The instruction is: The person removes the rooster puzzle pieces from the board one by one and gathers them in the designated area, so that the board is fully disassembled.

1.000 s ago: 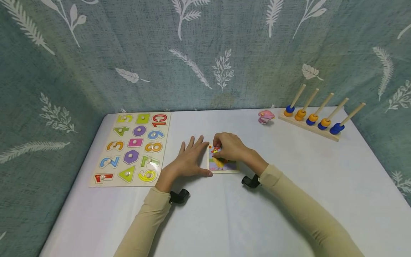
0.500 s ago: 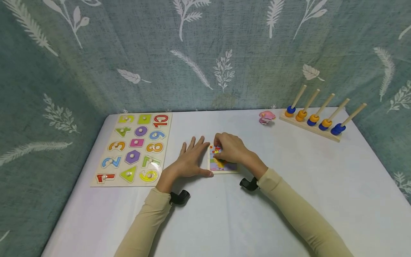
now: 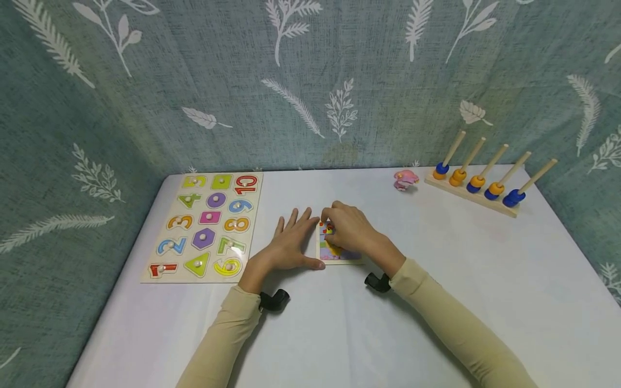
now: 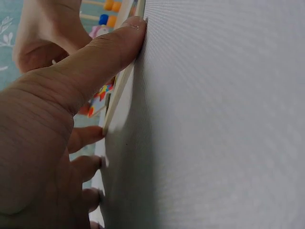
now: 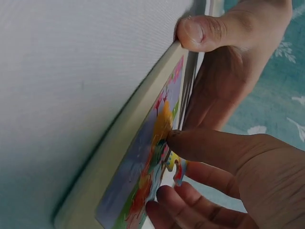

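A small wooden jigsaw puzzle (image 3: 339, 258) with a bright cartoon picture lies in the middle of the white table. My left hand (image 3: 286, 249) has its fingers spread, thumb at the near left corner and index fingertip by the far left one. Over the picture, my right hand (image 3: 353, 230) pinches a colourful puzzle piece (image 5: 179, 172) between thumb and fingers. That piece stands tilted out of the picture in the right wrist view, beside the pale wooden frame (image 5: 126, 117). In the head view the right hand hides much of the puzzle's right part.
A number-and-shape peg board (image 3: 254, 213) lies at the left. Towards the back right sit a pink toy figure (image 3: 405, 179) and a wooden stand (image 3: 473, 196) with upright rods and blue and orange beads. Patterned green cloth (image 3: 310, 81) borders the table behind.
The head view has shifted slightly, moving everything a little right and down. Both hands stay at the puzzle, with only small movement of the right fingers.
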`<state>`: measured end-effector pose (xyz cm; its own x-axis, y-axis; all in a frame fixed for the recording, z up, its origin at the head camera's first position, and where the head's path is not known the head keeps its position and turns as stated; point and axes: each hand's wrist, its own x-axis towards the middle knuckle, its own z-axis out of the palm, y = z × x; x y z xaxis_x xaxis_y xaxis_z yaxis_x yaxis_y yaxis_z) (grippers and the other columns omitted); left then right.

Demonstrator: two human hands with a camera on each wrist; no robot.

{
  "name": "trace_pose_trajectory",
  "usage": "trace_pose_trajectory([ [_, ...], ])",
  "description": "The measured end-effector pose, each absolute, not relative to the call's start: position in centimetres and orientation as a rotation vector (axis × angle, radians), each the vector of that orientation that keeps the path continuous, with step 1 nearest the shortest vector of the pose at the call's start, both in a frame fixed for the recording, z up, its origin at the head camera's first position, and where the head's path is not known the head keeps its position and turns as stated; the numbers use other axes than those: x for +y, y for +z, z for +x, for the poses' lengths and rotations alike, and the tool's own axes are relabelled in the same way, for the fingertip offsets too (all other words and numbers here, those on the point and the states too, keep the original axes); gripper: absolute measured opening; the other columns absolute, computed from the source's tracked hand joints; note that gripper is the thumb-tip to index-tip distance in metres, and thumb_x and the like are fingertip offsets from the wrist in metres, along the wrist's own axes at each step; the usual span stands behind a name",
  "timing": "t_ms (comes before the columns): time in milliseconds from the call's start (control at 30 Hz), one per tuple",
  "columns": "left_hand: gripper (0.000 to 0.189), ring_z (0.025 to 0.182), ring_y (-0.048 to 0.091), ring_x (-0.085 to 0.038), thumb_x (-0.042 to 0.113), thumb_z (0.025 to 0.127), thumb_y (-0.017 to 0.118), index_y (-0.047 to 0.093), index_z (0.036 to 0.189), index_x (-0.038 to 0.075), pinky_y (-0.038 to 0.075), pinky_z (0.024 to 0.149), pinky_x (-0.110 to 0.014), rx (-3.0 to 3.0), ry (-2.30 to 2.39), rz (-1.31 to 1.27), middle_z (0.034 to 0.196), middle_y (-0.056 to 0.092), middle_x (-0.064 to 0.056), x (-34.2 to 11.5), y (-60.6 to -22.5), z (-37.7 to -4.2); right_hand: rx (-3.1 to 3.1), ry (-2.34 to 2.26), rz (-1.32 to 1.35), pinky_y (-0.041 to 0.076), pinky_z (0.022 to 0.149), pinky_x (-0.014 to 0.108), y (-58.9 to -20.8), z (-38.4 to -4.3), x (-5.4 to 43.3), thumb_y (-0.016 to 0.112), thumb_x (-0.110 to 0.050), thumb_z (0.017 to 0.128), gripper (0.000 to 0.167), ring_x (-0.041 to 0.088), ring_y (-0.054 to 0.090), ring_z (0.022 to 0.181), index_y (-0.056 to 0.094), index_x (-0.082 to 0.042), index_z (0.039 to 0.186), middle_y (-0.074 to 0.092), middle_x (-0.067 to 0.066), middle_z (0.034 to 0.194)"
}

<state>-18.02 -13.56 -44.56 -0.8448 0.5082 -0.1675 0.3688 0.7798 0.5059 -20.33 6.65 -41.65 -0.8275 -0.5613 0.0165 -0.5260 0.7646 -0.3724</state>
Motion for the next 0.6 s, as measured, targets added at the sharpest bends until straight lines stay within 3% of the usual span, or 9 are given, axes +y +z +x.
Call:
trace_pose_trajectory([
  [200,0.114,0.151,-0.009,-0.034,0.060,0.072,0.083,0.025,0.160,0.017,-0.007,0.116,-0.061,2.674,0.667,0.697,0.167,0.004,-0.009,-13.44,-44.76,-18.09,2.781,-0.627,-0.938,0.050,0.075,0.036,-41.34,-20.43,6.81,0.079,-0.007,0.082,0.033,0.018,0.055,0.082,0.070,-0.002,0.113,0.060,0.008,0.099],
  [333,0.114,0.151,-0.009,-0.033,0.059,0.072,0.084,0.024,0.160,0.018,-0.008,0.116,-0.060,2.678,0.668,0.691,0.167,0.004,-0.008,-13.57,-44.75,-18.06,2.735,-0.678,-0.975,0.048,0.073,0.035,-41.36,-20.62,6.85,0.074,0.003,0.082,0.038,0.019,0.052,0.081,0.070,-0.004,0.119,0.060,0.009,0.100],
  [600,0.113,0.151,-0.009,-0.033,0.058,0.073,0.084,0.024,0.160,0.020,-0.008,0.116,-0.060,2.680,0.678,0.688,0.167,0.004,-0.008,-13.86,-44.76,-18.00,2.751,-0.691,-0.979,0.048,0.073,0.034,-41.64,-20.63,6.49,0.071,0.008,0.079,0.045,0.019,0.052,0.081,0.071,-0.003,0.122,0.060,0.010,0.100],
])
